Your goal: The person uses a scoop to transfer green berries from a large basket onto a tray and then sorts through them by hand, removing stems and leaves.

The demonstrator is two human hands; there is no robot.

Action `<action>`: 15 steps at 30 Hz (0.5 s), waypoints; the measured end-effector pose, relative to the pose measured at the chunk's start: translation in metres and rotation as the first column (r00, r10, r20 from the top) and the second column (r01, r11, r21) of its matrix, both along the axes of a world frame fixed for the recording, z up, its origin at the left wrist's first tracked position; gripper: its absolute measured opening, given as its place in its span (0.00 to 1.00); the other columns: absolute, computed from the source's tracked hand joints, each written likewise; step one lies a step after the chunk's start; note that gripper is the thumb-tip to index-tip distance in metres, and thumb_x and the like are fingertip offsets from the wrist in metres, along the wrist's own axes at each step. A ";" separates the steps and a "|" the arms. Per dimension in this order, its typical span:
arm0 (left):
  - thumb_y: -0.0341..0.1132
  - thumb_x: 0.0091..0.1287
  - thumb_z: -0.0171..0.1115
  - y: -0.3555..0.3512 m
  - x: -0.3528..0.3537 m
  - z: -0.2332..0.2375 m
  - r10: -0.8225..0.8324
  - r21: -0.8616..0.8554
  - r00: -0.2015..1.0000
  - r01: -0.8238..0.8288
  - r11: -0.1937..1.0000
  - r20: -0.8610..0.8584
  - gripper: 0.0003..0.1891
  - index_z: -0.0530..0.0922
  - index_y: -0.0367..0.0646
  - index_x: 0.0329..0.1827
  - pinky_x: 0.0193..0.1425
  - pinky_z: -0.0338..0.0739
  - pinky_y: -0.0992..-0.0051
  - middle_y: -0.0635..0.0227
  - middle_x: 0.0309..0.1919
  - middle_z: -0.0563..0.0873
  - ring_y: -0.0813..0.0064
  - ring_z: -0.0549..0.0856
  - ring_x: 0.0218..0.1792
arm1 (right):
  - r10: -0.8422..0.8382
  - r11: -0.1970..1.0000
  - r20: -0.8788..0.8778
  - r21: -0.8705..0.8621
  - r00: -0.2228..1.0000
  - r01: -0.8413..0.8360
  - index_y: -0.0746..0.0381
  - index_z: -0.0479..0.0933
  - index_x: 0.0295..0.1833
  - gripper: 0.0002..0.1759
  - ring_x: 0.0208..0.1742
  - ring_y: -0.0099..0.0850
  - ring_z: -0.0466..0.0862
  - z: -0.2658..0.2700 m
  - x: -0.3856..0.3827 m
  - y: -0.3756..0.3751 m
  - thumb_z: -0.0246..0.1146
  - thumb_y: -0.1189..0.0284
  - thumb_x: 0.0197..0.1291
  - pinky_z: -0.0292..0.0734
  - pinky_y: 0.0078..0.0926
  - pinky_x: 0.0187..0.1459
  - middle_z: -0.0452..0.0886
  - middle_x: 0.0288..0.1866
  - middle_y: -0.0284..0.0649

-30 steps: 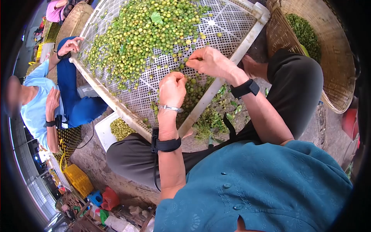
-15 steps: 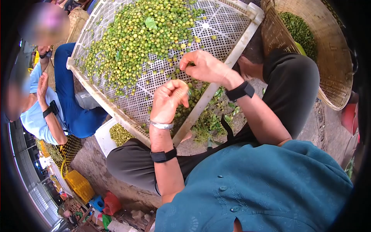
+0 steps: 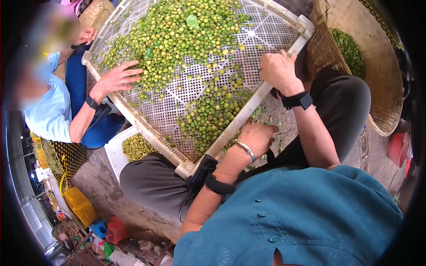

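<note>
A white plastic mesh tray holds a heap of small round green fruits, and a second cluster lies toward its near corner. At the right rim of the tray is my right hand, its fingers curled in; whatever they hold is hidden. My left hand, with a metal bangle at the wrist, is just outside the near rim, low over green plant scraps. Its fingers are bent together, and I cannot make out anything in them. A green leaf rests on the heap.
Across the tray's left side, a co-worker's hand reaches over the fruits with fingers spread. A wicker basket with green contents stands at the right. A white container of fruits sits beside my knee, and a yellow basket stands lower left.
My left hand has moved from above the tray to outside its near rim. My right hand has shifted right to the rim. The co-worker's hand has come over the tray.
</note>
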State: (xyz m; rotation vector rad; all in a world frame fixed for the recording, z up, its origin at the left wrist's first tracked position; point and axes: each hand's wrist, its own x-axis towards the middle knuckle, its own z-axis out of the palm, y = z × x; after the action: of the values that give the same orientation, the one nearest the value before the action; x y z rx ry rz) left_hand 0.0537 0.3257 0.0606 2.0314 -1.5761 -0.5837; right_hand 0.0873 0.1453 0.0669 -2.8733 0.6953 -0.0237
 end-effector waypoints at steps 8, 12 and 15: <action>0.24 0.47 0.60 -0.007 0.043 0.038 0.118 0.050 0.830 -0.109 0.993 -0.545 0.15 0.80 0.43 0.40 0.35 0.76 0.74 0.64 0.23 0.83 0.70 0.82 0.28 | -0.105 0.940 0.207 0.339 0.973 0.029 0.61 0.79 0.23 0.05 0.36 0.42 0.81 0.011 0.009 0.004 0.58 0.72 0.41 0.67 0.54 0.49 0.81 0.26 0.46; 0.26 0.49 0.61 0.012 0.108 0.027 0.551 -0.321 0.821 -0.568 0.758 -0.151 0.07 0.82 0.41 0.32 0.34 0.75 0.76 0.62 0.27 0.81 0.70 0.80 0.27 | -0.135 0.969 0.274 0.237 0.952 0.069 0.58 0.79 0.33 0.08 0.34 0.42 0.82 0.060 -0.003 -0.015 0.57 0.72 0.46 0.74 0.37 0.39 0.81 0.28 0.45; 0.29 0.50 0.63 0.035 0.166 0.001 0.750 -0.319 0.637 -0.684 0.656 0.177 0.08 0.82 0.41 0.35 0.39 0.76 0.71 0.60 0.31 0.81 0.65 0.81 0.31 | -0.162 0.975 0.161 0.177 0.974 0.133 0.58 0.80 0.35 0.09 0.38 0.43 0.81 0.061 -0.019 -0.046 0.56 0.73 0.47 0.74 0.37 0.42 0.81 0.32 0.46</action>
State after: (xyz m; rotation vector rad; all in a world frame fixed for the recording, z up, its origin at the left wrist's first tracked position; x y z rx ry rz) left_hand 0.2193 0.3611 0.0615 2.3934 -0.7482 0.2180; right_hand 0.0680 0.0992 0.1280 -2.6174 0.8322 -0.2242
